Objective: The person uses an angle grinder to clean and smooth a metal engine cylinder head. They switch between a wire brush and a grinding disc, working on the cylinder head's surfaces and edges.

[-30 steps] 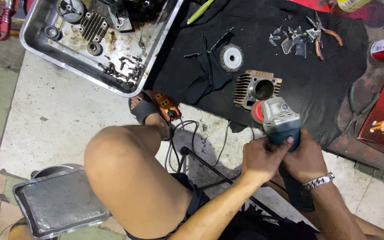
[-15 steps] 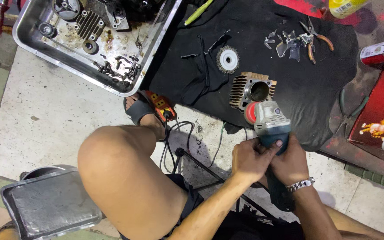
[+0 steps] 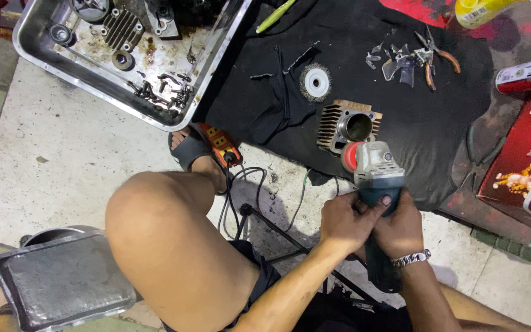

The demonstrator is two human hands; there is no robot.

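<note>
Both my hands grip an angle grinder (image 3: 376, 169) with a grey head, dark green body and a red disc at its left side. My left hand (image 3: 346, 221) wraps the body from the left. My right hand (image 3: 404, 229), with a metal bracelet at the wrist, holds it from the right. The grinder's head lies just below a finned engine cylinder (image 3: 346, 126) resting on a black cloth (image 3: 351, 49). A round wire brush wheel (image 3: 314, 82) lies on the cloth above the cylinder.
A steel tray (image 3: 102, 92) with engine parts and bolts sits at upper left. Pliers (image 3: 434, 58) and small scraps lie upper right, by a red box (image 3: 527, 163) and a spray can (image 3: 527, 74). My bent knee (image 3: 161, 246), sandalled foot and cables fill the middle. A metal tin (image 3: 62, 280) sits lower left.
The view has shifted slightly; the grinder and both hands stay together just below the cylinder, with no clear change in grip.
</note>
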